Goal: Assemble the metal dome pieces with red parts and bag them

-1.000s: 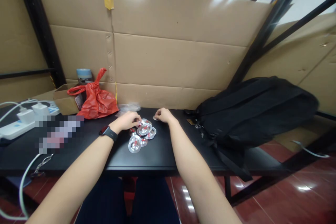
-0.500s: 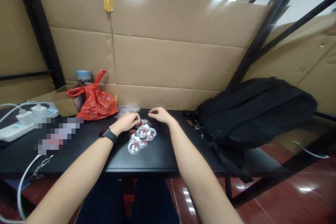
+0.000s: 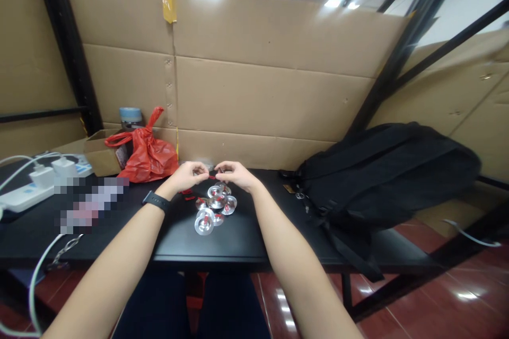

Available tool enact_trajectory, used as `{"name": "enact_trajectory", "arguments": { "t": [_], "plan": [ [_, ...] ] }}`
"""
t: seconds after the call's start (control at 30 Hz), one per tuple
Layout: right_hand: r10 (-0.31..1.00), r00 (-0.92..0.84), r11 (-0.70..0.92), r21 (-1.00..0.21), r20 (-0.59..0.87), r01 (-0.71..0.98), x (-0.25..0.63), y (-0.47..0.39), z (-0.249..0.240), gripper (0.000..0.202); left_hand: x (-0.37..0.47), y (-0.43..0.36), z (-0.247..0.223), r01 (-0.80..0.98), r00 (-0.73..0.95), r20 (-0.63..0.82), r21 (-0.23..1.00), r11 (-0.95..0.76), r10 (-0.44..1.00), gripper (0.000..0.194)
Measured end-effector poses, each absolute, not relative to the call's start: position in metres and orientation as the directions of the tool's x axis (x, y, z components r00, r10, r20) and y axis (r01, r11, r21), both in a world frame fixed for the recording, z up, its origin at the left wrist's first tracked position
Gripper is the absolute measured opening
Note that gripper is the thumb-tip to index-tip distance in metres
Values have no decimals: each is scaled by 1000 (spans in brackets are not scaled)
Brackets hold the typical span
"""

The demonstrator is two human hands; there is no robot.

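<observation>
My left hand (image 3: 192, 176), with a dark watch (image 3: 156, 201) on its wrist, is closed in a pinch above the far side of a pile. Facing it, my right hand (image 3: 234, 176) pinches too. A short red strap (image 3: 212, 177) spans the gap between the fingertips of both hands; its ends are hidden by the fingers. Below lie several small silver finger cymbals (image 3: 217, 201), overlapping, with domed centres and red straps. The nearest cymbal (image 3: 204, 224) lies towards the table's front edge. Loose red straps (image 3: 186, 193) rest under my left hand.
A red plastic bag (image 3: 150, 156), a cardboard box (image 3: 101, 152) and a blue-lidded jar (image 3: 130, 115) stand at the back left. A white power strip (image 3: 29, 194) lies far left. The black backpack (image 3: 389, 175) covers the table's right side. Cardboard (image 3: 254, 100) walls the back.
My left hand has lifted off the cymbals and my right hand has moved left to meet it. A red strap now shows between them, and loose red straps show under my left hand.
</observation>
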State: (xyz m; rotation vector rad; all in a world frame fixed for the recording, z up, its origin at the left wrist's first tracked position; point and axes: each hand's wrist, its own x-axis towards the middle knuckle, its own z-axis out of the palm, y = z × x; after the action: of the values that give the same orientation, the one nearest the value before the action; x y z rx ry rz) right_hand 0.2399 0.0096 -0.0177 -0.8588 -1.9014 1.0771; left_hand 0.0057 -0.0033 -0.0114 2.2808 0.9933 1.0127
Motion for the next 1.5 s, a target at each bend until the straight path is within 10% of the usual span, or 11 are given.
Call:
{"name": "enact_trajectory", "arguments": {
  "t": [0.27,0.87,1.23,1.5],
  "plan": [
    [934,-134,318,-598,332,735,288,38,-37,48,-44,8,-12,668,548,131,527,-526,826,20],
    [977,-123,191,-462,174,866,298,46,-51,24,-37,1,-10,768,540,1,409,-493,842,23],
    [896,-232,390,-423,378,818,261,30,-33,27,-7,-7,-14,555,729,34,556,-619,684,16],
    [714,-638,603,-716,289,351,210,2,-23,38,-5,-10,-4,534,569,428,456,-712,702,18]
  ]
}}
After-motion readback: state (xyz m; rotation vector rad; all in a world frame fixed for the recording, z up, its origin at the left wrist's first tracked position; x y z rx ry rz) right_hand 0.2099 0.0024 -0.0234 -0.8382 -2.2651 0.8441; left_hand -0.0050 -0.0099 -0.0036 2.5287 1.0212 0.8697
